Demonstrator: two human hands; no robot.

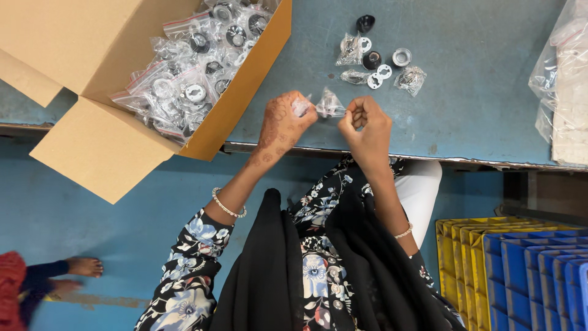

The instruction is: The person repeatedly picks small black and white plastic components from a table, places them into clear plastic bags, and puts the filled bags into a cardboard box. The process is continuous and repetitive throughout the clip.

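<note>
Head view, looking down. A blue surface [478, 104] fills the upper field; its near edge runs left to right just below the hands. An open cardboard box [122, 141] overhangs that edge at the left and is heaped with small clear bags of metal parts [190, 73]. A large plastic-wrapped bundle [566, 79] lies at the right margin, and stacked yellow and blue crates [520, 270] stand below the surface at lower right. Between box and bundle, well apart from the hands, sits a cluster of loose parts [380, 58]: dark caps, pale rings and three small bagged pieces.

Both hands hover above the surface near its edge. The left hand [283, 125] and right hand [367, 129] share one small clear bag [327, 104], its long axis lying left to right between them. The fingers of each hand are pressed together, pinching an end of the bag. Neither hand is clearly nearer. Bare surface lies beyond the hands, short of the cluster.
</note>
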